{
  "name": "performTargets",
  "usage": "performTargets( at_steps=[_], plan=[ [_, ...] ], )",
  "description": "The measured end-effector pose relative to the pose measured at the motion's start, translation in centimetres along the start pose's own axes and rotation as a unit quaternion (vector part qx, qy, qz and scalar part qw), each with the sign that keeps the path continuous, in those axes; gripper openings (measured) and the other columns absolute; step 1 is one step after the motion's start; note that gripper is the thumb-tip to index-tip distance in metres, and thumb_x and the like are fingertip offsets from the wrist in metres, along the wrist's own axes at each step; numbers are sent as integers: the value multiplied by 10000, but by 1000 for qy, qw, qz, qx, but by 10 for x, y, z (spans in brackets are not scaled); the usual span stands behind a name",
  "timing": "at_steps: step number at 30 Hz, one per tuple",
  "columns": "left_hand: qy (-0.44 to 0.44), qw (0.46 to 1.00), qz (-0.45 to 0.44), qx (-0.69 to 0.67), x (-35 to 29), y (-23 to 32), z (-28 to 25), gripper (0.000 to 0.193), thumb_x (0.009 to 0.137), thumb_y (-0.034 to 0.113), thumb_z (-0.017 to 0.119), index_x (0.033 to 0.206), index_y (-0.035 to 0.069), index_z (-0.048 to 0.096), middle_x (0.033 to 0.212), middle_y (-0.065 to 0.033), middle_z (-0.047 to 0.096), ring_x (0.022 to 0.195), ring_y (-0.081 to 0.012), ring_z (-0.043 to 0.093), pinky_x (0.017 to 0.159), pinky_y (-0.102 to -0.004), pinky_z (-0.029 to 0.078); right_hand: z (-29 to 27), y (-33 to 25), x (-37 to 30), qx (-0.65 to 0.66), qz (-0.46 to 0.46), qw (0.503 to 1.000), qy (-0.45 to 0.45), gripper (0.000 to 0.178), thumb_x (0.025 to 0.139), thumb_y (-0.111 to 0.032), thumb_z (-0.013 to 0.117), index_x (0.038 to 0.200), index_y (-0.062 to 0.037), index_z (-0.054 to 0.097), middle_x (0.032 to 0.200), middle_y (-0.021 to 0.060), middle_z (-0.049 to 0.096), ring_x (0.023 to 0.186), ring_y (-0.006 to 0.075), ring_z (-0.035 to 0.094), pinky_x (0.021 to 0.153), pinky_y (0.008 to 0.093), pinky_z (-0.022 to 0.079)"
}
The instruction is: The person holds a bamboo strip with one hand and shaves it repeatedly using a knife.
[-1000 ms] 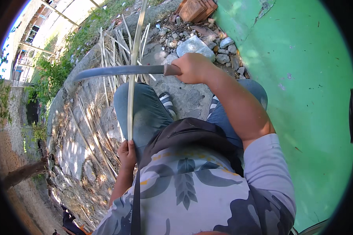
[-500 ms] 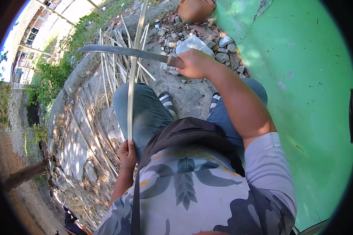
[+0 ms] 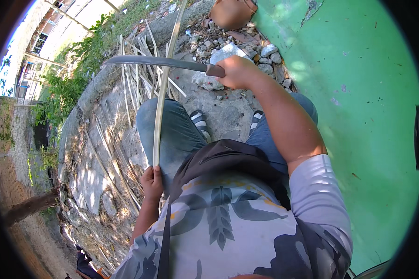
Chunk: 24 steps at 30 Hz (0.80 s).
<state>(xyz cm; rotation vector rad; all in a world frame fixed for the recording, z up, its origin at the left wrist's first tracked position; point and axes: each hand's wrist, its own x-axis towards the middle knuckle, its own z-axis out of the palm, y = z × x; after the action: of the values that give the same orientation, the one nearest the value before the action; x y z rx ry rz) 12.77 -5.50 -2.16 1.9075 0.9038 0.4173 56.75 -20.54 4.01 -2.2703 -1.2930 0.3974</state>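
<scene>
My right hand (image 3: 239, 72) is closed around the handle of a machete (image 3: 142, 60), whose long, slightly curved grey blade points left. The blade lies across the upper part of a long pale wooden strip (image 3: 159, 111), over it and seemingly touching. Down by my left thigh, my left hand (image 3: 152, 181) grips the strip's near end, thumb along its face. From there the strip rises past my knee and runs out of view at the top.
A heap of split pale strips (image 3: 137, 76) lies beyond my left knee, with more strips (image 3: 111, 146) on the stone ground at left. Rubble (image 3: 265, 53) and a rounded clay-coloured object (image 3: 232, 14) sit ahead. Green painted floor (image 3: 358, 116) spreads on the right.
The machete and my right hand have shifted a little to the right. The far end of the strip leans further right, while my left hand keeps its hold in nearly the same place.
</scene>
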Motion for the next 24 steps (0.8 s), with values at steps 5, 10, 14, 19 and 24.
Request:
performTargets(
  at_steps=[5, 10, 14, 19, 24],
  plan=[
    [2, 1000, 17, -8, 0, -12, -1, 433, 1034, 274, 579, 682, 47, 471, 631, 75, 424, 622, -33, 330, 525, -254, 275, 6, -27, -8, 3, -76, 997, -5, 182, 784, -243, 668, 934, -153, 718, 831, 129, 706, 823, 340, 690, 739, 447, 537],
    [9, 1000, 12, -15, -2, 1, -3, 444, 1029, 291, 589, 685, 38, 466, 629, 75, 408, 620, -37, 326, 520, -264, 264, 14, -39, -4, -153, -141, 977, -46, 144, 740, -225, 661, 860, -152, 691, 818, 114, 707, 804, 343, 692, 735, 468, 546],
    [18, 999, 28, 22, 0, 2, 1, 449, 1022, 304, 596, 682, 36, 482, 606, 75, 403, 605, -43, 330, 513, -269, 268, 14, -15, 3, -86, -93, 991, -47, 163, 758, -235, 654, 886, -148, 702, 840, 120, 709, 843, 347, 690, 748, 464, 542],
    [7, 1000, 2, 9, 0, 1, 1, 451, 1020, 307, 598, 677, 38, 483, 604, 73, 415, 608, -40, 345, 512, -268, 264, 6, -1, 1, 14, 21, 999, -37, 214, 810, -283, 667, 954, -130, 713, 902, 145, 708, 899, 353, 678, 791, 437, 531],
    [18, 1000, 11, 14, -1, -14, -1, 448, 1023, 301, 593, 677, 40, 479, 603, 71, 408, 605, -44, 337, 507, -272, 275, 6, -32, -4, 15, -28, 998, -56, 203, 800, -280, 683, 939, -134, 710, 892, 141, 709, 882, 352, 681, 788, 446, 532]
  ],
)
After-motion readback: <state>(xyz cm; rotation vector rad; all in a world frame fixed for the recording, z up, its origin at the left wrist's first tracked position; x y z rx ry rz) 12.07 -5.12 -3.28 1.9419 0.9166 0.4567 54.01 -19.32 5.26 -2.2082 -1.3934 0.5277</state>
